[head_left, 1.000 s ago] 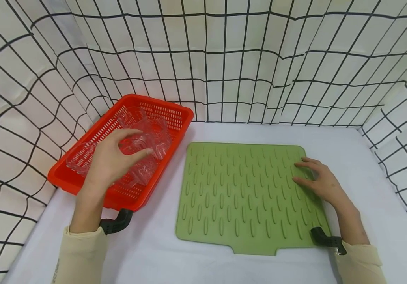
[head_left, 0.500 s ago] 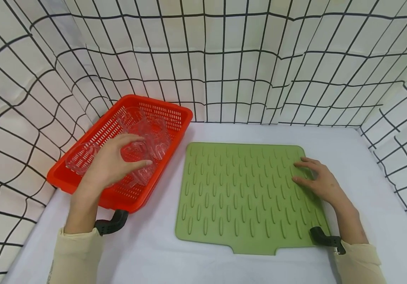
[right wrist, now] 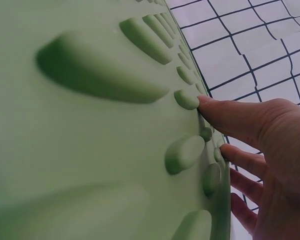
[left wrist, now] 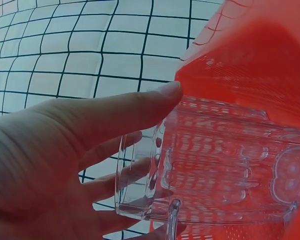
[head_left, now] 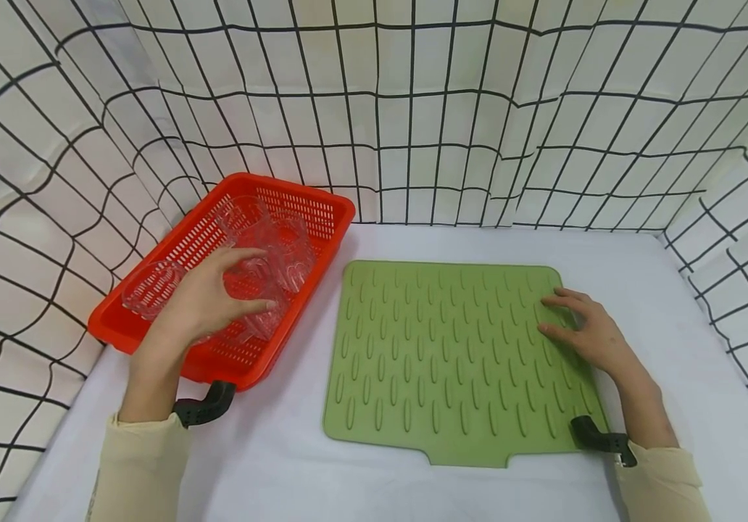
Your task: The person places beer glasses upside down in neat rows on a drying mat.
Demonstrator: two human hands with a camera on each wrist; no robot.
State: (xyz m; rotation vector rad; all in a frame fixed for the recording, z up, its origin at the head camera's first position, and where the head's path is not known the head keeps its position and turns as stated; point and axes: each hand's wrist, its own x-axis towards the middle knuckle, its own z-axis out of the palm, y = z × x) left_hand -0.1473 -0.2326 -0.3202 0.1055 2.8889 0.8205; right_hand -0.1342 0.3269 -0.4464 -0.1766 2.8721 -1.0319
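In the head view my left hand (head_left: pixel 201 297) reaches into the red basket (head_left: pixel 322 206), thumb and fingers spread well apart. Close by, several clear mugs (head_left: pixel 293 257) lie in it. The left wrist view shows one clear mug (left wrist: pixel 215 165) on its side, its rim towards the palm and part of a handle low down. The thumb overlaps its upper edge, and the fingers (left wrist: pixel 135 172) show behind and through its rim end. My right hand (head_left: pixel 592 333) rests at the right edge of the green ribbed mat (head_left: pixel 446 348), its fingertips right at the surface and holding nothing.
White cloth (head_left: pixel 283 464) covers the table. A white, black-gridded backdrop (head_left: pixel 439 130) rises behind and at both sides, with the basket's back-left side close to it. The mat's tab (head_left: pixel 468 457) points towards me. Each wrist wears a black camera mount (head_left: pixel 207 406).
My left hand has lowered slightly and shifted a little towards me within the basket, then stayed nearly still. My right hand and the mat have not moved.
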